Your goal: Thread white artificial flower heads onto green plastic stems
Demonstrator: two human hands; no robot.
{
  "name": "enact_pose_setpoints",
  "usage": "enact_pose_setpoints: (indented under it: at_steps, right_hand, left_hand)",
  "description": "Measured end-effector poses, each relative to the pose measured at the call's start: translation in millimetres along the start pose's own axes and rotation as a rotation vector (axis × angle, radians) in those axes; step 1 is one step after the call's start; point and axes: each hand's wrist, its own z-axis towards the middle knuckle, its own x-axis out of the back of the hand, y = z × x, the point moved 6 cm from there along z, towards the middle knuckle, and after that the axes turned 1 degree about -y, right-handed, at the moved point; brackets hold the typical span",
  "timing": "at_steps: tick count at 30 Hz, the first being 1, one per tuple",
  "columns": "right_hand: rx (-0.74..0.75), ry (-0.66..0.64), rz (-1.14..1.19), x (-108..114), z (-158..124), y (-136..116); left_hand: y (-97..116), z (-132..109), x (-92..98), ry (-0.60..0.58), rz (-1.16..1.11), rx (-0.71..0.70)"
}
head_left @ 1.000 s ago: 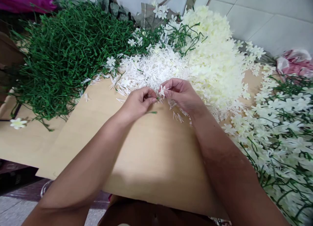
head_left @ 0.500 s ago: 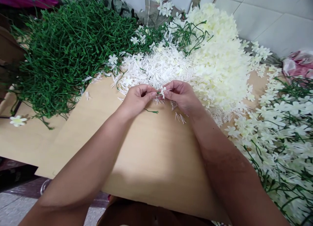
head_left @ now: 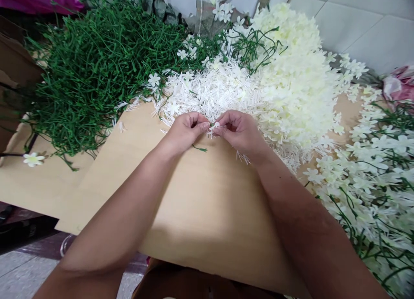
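Note:
My left hand (head_left: 185, 134) is closed in a pinch on a thin green stem (head_left: 199, 149) whose end sticks out below the fingers. My right hand (head_left: 238, 130) pinches a small white flower piece (head_left: 215, 126) right against the left fingertips. Both hands meet over the far part of a light wooden board (head_left: 200, 204). Just beyond them lies a heap of white stamen pieces (head_left: 210, 89).
A big pile of green stems (head_left: 90, 70) fills the left back. A mound of cream petals (head_left: 297, 83) lies at the back right. Finished flower stems (head_left: 375, 161) cover the right side. One loose flower (head_left: 32, 159) lies at the left. A pink bag (head_left: 399, 85) sits far right.
Both hands stay pinched together with only small finger movement; the white piece sits closer to the left fingertips. The view has shifted slightly.

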Motion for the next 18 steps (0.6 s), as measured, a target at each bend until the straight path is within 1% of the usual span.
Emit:
enact_pose_setpoints:
  at_steps: [2,7,12,15,18]
  right_hand:
    - [-0.031,-0.009,-0.004,0,-1,2]
    - [-0.09,-0.103,0.006,1,2,3]
    - [-0.086,-0.088,-0.128,5,1,-3]
    - [-0.042,-0.081,-0.225,3,1,-9]
    - [-0.041,-0.088,-0.245,-1,0,-9]
  left_hand:
    - [1,0,-0.5,-0.018,0.012,0.016]
    - [2,0,-1.8,-0.045,0.037,0.015]
    - [1,0,-2.9,-0.062,0.11,-0.001]
    - [0,0,-3.6,-0.078,0.186,-0.019]
    - [-2,1,-3.6,-0.096,0.236,-0.026]
